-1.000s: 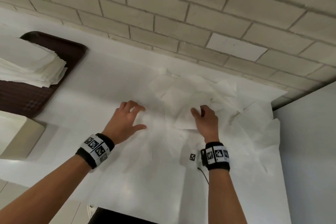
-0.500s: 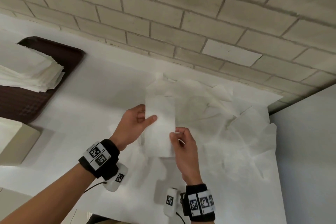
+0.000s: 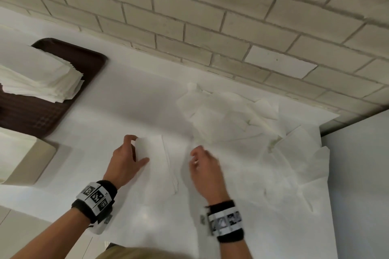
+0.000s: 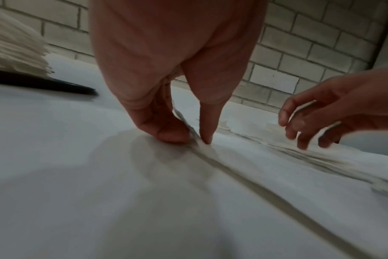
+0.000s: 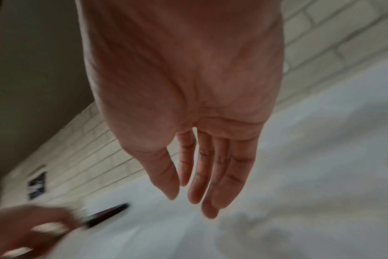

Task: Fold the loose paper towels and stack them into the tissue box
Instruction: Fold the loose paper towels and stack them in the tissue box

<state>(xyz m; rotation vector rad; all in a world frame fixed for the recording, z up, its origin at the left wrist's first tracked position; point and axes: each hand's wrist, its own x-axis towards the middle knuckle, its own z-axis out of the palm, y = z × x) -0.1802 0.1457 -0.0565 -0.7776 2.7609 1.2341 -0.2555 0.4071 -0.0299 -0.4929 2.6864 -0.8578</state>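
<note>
- 1 paper towel (image 3: 156, 160) lies flat on the white worktop (image 3: 117, 111) between my hands, near the middle, with a lengthwise crease showing; I judge it sits there so the surface backs the fold while I work it.
- My left hand (image 3: 126, 160) pinches the towel's left edge, thumb on top and fingers curled under, lifting that flap; the left wrist view shows thumb and fingertip meeting on the paper right at the worktop. I read this as turning the left part over toward the crease.
- My right hand (image 3: 205, 166) hovers just right of the towel, fingers loose and slightly spread, holding nothing; it is blurred, so I cannot tell whether a fingertip touches the paper.
- Many loose towels (image 3: 242, 124) lie heaped to the far right against the brick wall (image 3: 210, 6), within easy reach of the right hand.
- A stack of folded towels (image 3: 37, 82) rests on the dark tray (image 3: 92, 57) at far left.
- The beige tissue box (image 3: 31, 160) stands at the left edge, nearer than the tray; I cannot see inside it.
</note>
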